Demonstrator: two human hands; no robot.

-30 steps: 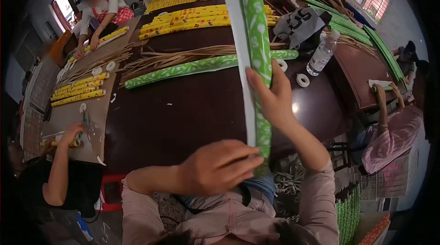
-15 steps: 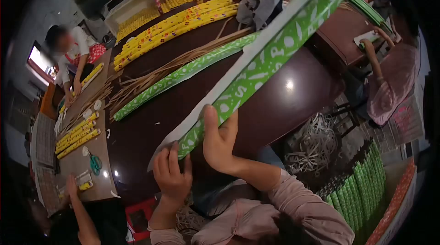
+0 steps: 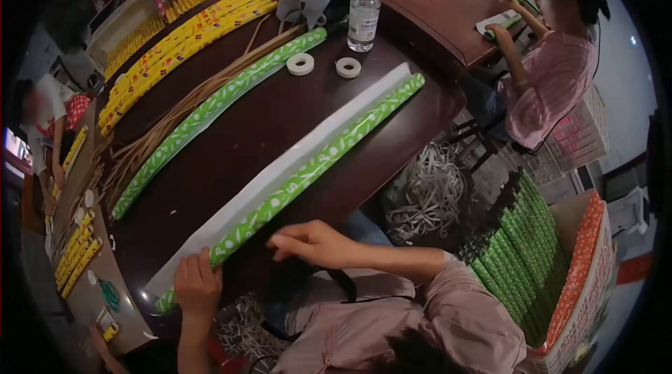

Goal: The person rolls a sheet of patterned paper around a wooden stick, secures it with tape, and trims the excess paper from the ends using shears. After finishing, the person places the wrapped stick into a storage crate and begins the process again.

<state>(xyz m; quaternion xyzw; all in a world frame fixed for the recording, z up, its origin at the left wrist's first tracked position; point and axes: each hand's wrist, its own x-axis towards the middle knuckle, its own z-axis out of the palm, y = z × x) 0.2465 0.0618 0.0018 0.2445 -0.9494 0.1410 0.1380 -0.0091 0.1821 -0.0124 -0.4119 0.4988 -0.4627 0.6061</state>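
A roll of green wrapping paper with white print lies diagonally across the dark table, a strip of its white underside showing along the far edge. Wrapped over the roll's near end is my left hand. My right hand hovers just beside the roll, fingers curled together, with nothing visible in them. Farther back lies another green roll, alongside thin brown strips. Two rolls of white tape, one left of the other, rest beyond the paper.
A water bottle stands behind the tape. Yellow rolls lie at the back left. Green scissors are on the left-hand table. Right of me are a heap of white strips and upright green rolls. A co-worker sits at right.
The green roll has come down from a raised, tilted position onto the table. My right hand has let go of it. The view has shifted, bringing the tape and bottle into sight.
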